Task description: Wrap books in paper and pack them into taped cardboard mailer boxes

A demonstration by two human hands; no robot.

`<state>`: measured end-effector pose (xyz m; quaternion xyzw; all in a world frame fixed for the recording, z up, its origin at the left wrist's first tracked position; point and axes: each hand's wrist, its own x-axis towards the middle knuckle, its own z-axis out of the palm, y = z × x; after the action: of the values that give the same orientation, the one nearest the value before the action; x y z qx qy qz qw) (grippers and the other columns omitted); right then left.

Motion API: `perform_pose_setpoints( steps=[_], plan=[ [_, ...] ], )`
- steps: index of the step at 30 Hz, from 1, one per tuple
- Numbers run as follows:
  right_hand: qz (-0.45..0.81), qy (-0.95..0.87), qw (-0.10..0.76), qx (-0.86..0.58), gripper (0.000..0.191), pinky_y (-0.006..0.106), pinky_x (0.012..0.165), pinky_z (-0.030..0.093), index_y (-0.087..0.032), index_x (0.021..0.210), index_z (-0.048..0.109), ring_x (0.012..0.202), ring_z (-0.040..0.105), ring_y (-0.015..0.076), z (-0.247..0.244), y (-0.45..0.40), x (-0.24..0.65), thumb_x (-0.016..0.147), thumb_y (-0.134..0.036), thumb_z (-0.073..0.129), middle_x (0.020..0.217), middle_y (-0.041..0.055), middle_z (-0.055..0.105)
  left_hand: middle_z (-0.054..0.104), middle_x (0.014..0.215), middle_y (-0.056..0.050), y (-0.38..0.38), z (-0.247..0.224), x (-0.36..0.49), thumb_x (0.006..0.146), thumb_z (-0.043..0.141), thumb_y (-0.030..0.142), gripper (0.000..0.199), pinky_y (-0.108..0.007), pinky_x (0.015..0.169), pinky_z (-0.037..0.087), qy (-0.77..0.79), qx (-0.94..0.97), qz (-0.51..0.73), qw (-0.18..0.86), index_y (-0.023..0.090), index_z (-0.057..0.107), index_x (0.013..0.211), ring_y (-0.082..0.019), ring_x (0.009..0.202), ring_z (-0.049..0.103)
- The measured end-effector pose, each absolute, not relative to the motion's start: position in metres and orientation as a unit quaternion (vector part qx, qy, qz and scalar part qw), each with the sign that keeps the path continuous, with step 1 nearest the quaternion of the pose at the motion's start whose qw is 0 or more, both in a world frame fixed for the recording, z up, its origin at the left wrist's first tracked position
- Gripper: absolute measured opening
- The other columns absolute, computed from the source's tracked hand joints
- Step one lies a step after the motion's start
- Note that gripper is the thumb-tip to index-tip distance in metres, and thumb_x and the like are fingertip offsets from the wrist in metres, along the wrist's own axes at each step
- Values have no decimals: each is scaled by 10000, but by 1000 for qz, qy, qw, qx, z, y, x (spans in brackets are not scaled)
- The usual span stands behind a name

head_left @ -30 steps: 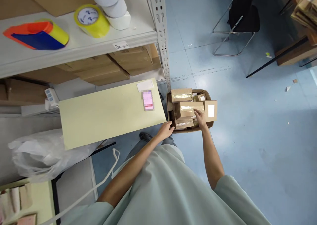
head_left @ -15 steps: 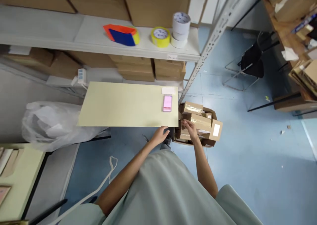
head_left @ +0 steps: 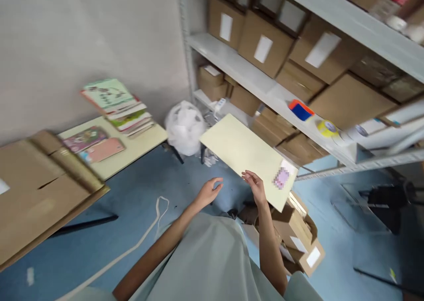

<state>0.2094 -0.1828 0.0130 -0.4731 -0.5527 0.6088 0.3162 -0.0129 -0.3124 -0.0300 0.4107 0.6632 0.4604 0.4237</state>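
My left hand point(head_left: 208, 191) hangs in the air above the blue floor, thumb and fingers apart, with nothing in it. My right hand point(head_left: 254, 185) is raised near the front edge of a pale yellow table point(head_left: 238, 142); its fingers are loosely curved and hold nothing. On the right end of that table lies a pink item point(head_left: 281, 178), blurred into blocks, beside a white label. Below my right forearm stands an open carton filled with small brown boxes point(head_left: 293, 228).
Left, a second table point(head_left: 145, 143) carries stacked books point(head_left: 115, 102) and a large flat cardboard box point(head_left: 43, 195). A white plastic bag point(head_left: 186, 126) sits between the tables. Metal shelving point(head_left: 232, 56) holds cartons, yellow tape point(head_left: 327, 128) and an orange-blue item point(head_left: 300, 110). A white cord point(head_left: 132, 248) crosses the floor.
My view has swung left, bringing the books and the flat cardboard box into sight. My right hand has moved from above the carton of boxes to the table's front edge. Both hands stay unfilled.
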Motion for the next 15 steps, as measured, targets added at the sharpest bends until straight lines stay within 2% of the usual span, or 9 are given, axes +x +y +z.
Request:
perform_pose_setpoints(
  steps=[8,15],
  plan=[
    [616,-675,185,-362,580,573,1151,589,-281,1237,818,1214,796,362,36,-201,28,879,-737,798,1291,114,847,840,1287,-115,-417,-17,-135,955,686,490,324,-517,1159,599,696,197,619,305,246,802,1134,-292,1252,785],
    [639,-714,122,-259,585,538,1153,591,-282,1285,808,1247,789,345,51,-220,-111,920,-738,769,1341,114,831,839,1277,-133,-467,-20,-198,943,708,500,361,-524,1150,599,701,90,665,243,224,792,1162,-303,1261,777]
  ],
)
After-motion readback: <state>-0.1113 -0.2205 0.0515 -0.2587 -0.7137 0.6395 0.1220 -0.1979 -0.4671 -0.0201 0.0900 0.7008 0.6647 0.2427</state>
